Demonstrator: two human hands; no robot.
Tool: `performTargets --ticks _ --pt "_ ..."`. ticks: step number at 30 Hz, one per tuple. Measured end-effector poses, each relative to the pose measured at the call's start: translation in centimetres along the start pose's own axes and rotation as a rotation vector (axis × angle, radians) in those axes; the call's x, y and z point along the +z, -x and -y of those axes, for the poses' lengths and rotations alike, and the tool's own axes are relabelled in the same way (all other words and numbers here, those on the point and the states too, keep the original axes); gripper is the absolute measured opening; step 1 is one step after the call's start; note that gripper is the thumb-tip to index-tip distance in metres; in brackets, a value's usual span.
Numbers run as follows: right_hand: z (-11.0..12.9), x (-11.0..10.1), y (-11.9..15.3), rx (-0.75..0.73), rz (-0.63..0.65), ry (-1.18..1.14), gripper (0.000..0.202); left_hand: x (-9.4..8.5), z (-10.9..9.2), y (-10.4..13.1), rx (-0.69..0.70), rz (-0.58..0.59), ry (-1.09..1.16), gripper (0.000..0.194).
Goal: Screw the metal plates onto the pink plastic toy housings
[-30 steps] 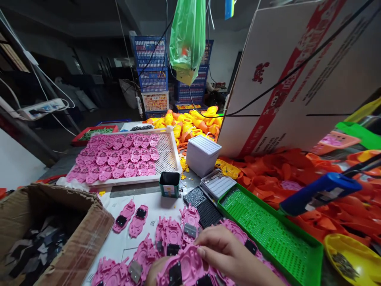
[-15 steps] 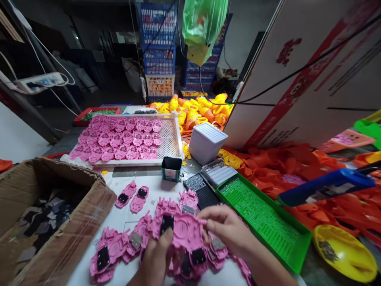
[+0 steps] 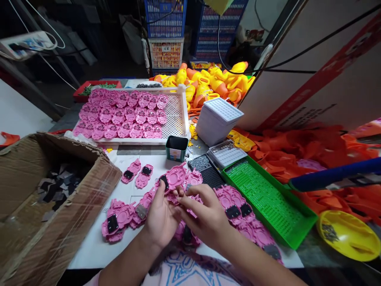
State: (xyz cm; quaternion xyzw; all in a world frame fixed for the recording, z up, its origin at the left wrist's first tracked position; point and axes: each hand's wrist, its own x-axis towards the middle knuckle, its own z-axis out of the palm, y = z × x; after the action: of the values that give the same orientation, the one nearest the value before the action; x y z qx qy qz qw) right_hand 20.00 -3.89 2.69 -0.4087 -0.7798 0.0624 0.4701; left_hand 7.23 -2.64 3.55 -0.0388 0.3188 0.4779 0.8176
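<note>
My left hand is closed on a pink plastic casing, with the thumb near its black rectangular pad. The casing is tilted, its moulded inner face towards me. My right hand has its fingers pinched together beside my left fingers, just below the casing; whatever they hold is too small or hidden to make out. Around and beneath both hands lie more pink casings, some with black or grey pads. Two separate casings lie on the white sheet at the left.
A cardboard box of dark scraps stands left. Behind is a white tray with rows of pink pieces. A small dark green container, a green tray, a white tray stack and a yellow bowl surround the work area.
The view has tilted downward. My right hand has left the casing's right edge and come in by my left fingers. The casing, still in my left hand, is now turned at a slant.
</note>
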Motion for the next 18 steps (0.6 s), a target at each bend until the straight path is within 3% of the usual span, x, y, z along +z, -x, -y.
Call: performTargets --ticks 5,10,16,18 --pt "0.1 1.1 0.2 0.050 0.013 0.111 0.014 -0.4 0.9 0.0 0.095 0.037 -0.061 0.050" --pt "0.3 1.5 0.8 0.031 -0.021 0.076 0.012 -0.8 1.3 0.5 0.134 0.061 -0.073 0.049" --pt "0.2 -0.3 1.0 -0.111 -0.055 -0.088 0.025 -0.5 0.9 0.9 0.058 -0.006 0.004 0.050" --pt "-0.1 -1.0 1.3 -0.056 -0.058 -0.231 0.030 -0.6 0.9 0.8 0.074 -0.037 -0.009 0.050"
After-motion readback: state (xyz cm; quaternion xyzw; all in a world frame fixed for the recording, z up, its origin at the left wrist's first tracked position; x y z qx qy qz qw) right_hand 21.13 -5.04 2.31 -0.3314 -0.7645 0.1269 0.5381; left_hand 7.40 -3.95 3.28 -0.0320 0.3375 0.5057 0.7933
